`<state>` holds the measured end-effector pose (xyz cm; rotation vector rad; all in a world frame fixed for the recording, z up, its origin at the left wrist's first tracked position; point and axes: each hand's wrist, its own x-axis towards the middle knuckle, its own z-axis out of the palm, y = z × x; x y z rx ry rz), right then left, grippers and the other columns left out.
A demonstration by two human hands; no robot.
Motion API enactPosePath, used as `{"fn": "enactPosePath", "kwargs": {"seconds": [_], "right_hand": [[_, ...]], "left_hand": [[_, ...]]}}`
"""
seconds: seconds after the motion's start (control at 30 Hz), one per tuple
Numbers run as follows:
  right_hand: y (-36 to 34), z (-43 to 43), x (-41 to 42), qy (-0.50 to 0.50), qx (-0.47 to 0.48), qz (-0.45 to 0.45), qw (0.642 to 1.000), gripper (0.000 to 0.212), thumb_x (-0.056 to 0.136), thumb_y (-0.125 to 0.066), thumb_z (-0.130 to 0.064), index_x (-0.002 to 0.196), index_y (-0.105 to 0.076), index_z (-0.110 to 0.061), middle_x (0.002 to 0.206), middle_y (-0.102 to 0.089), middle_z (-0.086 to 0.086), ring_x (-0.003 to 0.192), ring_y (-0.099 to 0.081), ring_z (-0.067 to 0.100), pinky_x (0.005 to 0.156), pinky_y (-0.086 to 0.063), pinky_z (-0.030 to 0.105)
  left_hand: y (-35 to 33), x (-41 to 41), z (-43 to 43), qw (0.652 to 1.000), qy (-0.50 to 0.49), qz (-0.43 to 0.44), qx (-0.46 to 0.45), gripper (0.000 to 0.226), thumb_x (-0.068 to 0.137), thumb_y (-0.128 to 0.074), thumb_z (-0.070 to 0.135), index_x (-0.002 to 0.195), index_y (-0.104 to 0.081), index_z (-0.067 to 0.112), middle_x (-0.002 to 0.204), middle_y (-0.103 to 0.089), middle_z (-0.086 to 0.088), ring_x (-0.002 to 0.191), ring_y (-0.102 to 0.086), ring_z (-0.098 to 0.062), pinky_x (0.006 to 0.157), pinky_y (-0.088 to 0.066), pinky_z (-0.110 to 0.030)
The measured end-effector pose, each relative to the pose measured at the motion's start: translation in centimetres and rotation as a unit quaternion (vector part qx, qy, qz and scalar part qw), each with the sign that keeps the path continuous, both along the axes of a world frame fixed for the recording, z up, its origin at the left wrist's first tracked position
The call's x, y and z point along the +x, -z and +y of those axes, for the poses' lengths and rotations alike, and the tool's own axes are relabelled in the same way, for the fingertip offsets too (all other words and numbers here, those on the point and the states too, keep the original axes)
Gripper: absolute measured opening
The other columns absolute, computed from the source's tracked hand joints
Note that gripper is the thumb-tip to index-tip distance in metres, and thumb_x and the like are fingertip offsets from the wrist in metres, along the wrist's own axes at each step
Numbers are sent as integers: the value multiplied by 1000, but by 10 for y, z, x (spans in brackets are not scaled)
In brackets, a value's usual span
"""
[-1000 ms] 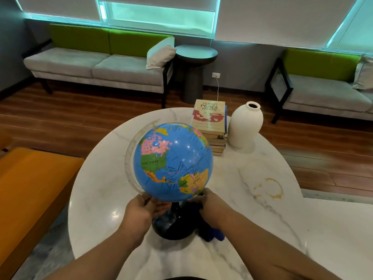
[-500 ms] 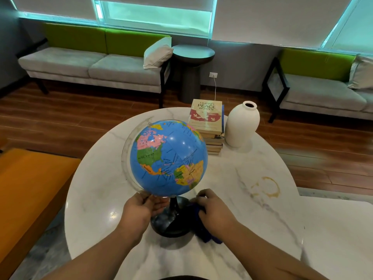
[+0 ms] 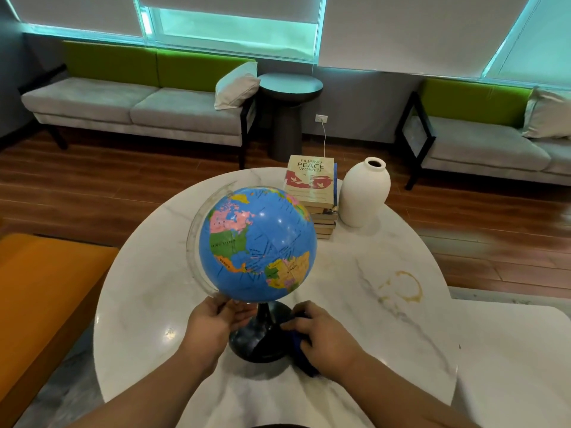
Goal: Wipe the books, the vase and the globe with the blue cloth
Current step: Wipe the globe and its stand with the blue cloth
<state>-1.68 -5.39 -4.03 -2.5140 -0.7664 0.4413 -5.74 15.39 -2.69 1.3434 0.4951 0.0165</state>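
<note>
A blue globe (image 3: pixel 258 242) on a black round base (image 3: pixel 256 341) stands near the front of the round marble table (image 3: pixel 370 319). My left hand (image 3: pixel 213 325) holds the lower end of its clear arc, just under the ball. My right hand (image 3: pixel 324 338) grips the blue cloth (image 3: pixel 301 350) and presses it against the right side of the base. Farther back sits a stack of books (image 3: pixel 312 193), with a white vase (image 3: pixel 364 193) right beside it.
A brown ring stain (image 3: pixel 401 287) marks the table to the right of the globe. An orange seat (image 3: pixel 40 298) lies at the left. Grey sofas with green backs (image 3: pixel 136 106) and a dark side table (image 3: pixel 289 88) stand along the far wall.
My right hand with the cloth has slid down from under the ball to the right side of the base. The left hand stays on the arc.
</note>
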Motion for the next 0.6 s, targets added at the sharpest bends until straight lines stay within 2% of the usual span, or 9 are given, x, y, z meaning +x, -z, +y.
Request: {"fn": "enactPosePath", "kwargs": {"seconds": [0.13, 0.23, 0.33, 0.4, 0.5, 0.6], "right_hand": [[1, -11, 8, 95, 32, 23, 995, 46, 78, -47, -9, 115, -68, -25, 116, -46, -9, 107, -53, 16, 90, -38, 16], [-1, -11, 14, 142, 71, 34, 987, 47, 79, -48, 0, 112, -70, -26, 111, -45, -10, 102, -53, 11, 86, -33, 7], [-4, -7, 13, 150, 84, 52, 984, 48, 79, -48, 2, 112, -69, -26, 109, -44, -11, 99, -49, 7, 80, -26, -5], [-7, -4, 11, 154, 91, 53, 983, 49, 81, -46, 3, 116, -68, -25, 109, -42, -12, 98, -46, 5, 79, -24, -6], [-9, 1, 11, 153, 98, 64, 981, 53, 83, -42, 5, 117, -67, -27, 112, -41, -11, 100, -45, 6, 84, -26, 0], [-15, 9, 8, 164, 126, 97, 974, 47, 83, -41, 8, 103, -71, -22, 112, -45, -6, 99, -47, 7, 81, -26, -4]], "left_hand": [[-2, 2, -2, 1000, -3, -17, 7, 17, 98, -46, 1, 107, -60, -1, 92, -73, -18, 87, -72, -28, 76, -59, -28], [-4, 13, 0, 999, -16, -30, 5, 16, 98, -46, 2, 106, -60, 2, 94, -73, -18, 89, -71, -27, 78, -58, -30], [-3, 22, 7, 999, -29, -23, 12, 15, 98, -47, 3, 107, -60, 1, 95, -73, -17, 91, -71, -26, 72, -58, -25], [1, 24, 9, 999, -34, -17, 15, 15, 98, -47, 3, 107, -59, 2, 96, -72, -15, 91, -70, -24, 74, -56, -27], [7, 22, 11, 999, -42, -4, 9, 15, 98, -49, 4, 108, -60, 1, 99, -71, -17, 95, -69, -27, 83, -55, -36], [13, 19, 11, 999, -48, 14, 11, 14, 93, -58, 2, 104, -62, -3, 95, -71, -18, 90, -67, -31, 82, -54, -39]]}}
